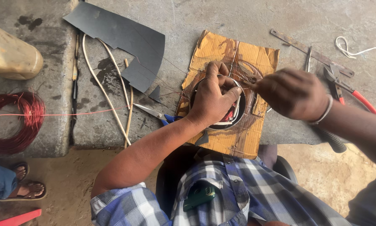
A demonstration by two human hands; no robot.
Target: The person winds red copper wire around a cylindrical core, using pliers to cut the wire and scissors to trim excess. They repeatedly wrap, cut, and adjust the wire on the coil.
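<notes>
Head view: a round motor core (238, 119) is pressed onto cardboard (246, 140) at the table's near edge by the left hand (211, 100), steadying it; thin wire (247, 83) is pinched in the right hand (292, 94).

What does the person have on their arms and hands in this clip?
Both hands are bare, no gloves. The left hand has a forearm bare up to a rolled blue, white and grey checked sleeve. The right hand has a thin silver bangle on the wrist and a bare forearm.
</notes>
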